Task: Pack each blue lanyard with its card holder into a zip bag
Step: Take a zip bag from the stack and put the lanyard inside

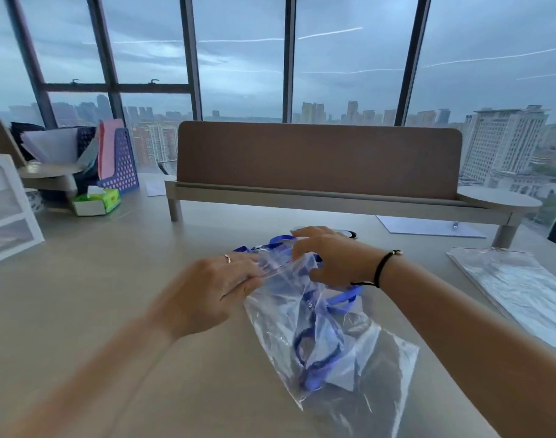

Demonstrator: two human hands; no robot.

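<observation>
**Blue lanyard goes into a clear zip bag at a window-side desk**

A person's two bare hands work the mouth of a crinkled, transparent zip bag [330, 352] lying on a smooth, pale desk [112, 295]. The left hand [216, 289], a thin ring on one finger, pinches the bag's top edge between thumb and fingers. The right hand [330, 257], a black cord bracelet at its wrist, is closed on the opposite side of the opening, its fingers curled over the film — part of the grip is hidden. Inside the glossy plastic a flat, woven blue lanyard [317, 358] coils in loops; more of the ribbon sticks out past the mouth, just beyond the fingertips. The card holder cannot be made out clearly through the creased film. To the right, well apart, lies a flat stack of empty zip bags [517, 286]. At the far left stand a green tissue box [96, 202] and a perforated purple file rack [120, 165] — behind them, a brown felt-like desk divider [317, 156].
</observation>
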